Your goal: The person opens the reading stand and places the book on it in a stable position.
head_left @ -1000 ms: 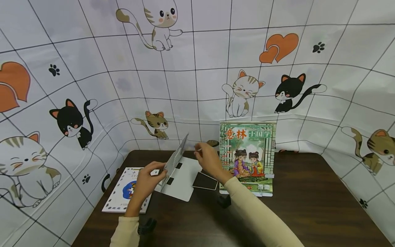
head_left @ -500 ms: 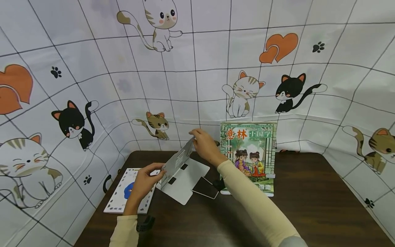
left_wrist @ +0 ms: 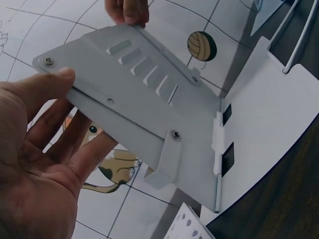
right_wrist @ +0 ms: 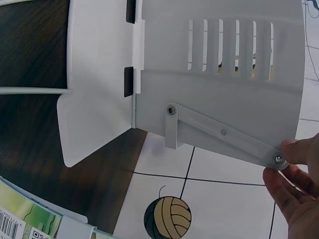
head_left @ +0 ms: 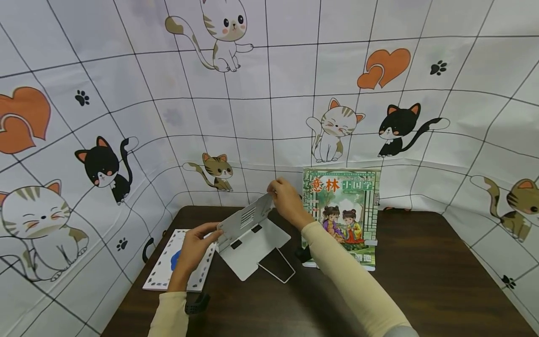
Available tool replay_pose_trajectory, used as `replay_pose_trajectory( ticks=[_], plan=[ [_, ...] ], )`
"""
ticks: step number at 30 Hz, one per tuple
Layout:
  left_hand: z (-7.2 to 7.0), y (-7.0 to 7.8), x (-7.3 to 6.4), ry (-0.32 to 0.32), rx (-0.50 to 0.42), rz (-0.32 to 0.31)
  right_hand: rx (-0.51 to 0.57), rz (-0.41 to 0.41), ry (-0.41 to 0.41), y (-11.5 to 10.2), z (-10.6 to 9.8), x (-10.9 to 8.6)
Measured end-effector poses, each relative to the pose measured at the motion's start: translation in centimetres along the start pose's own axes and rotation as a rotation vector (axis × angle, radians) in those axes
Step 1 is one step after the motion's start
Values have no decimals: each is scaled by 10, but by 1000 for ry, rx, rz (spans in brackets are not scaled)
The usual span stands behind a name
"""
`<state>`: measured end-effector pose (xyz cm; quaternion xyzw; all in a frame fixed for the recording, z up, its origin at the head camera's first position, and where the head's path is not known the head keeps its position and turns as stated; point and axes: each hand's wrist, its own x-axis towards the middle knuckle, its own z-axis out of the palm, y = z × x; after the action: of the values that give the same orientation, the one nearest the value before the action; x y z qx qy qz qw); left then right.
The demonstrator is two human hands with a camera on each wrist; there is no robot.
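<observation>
Head view: right hand, off the vented panel a second ago, now pinches its two-o'clock corner; left hand pinches at eight: two-handed control!

A second ago my right hand was apart from the slotted panel; now I pinch its upper far corner between thumb and fingers. The panel, which I saw nearly edge-on then, has turned so that its slotted face shows to me. The base plate has swung round with it, and the wire loop on it points more towards me.
</observation>
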<state>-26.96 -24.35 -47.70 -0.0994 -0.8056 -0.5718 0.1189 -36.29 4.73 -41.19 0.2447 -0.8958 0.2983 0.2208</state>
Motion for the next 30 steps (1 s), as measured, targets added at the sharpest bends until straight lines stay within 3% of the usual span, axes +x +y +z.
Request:
replay_pose_trajectory(
  ticks=[8, 18, 25, 30],
  plan=[
    [4, -4, 15, 55, -58, -37, -43, -34, 62, 4, -8, -8],
    [12, -12, 42, 144, -109, -30, -103, -97, 80, 2, -20, -24],
    [20, -11, 64, 125, -119, -90, -108, -97, 87, 4, -30, -32],
    [24, -11, 76, 107, -148, -91, -109, -92, 89, 3, -37, -36]
  ],
)
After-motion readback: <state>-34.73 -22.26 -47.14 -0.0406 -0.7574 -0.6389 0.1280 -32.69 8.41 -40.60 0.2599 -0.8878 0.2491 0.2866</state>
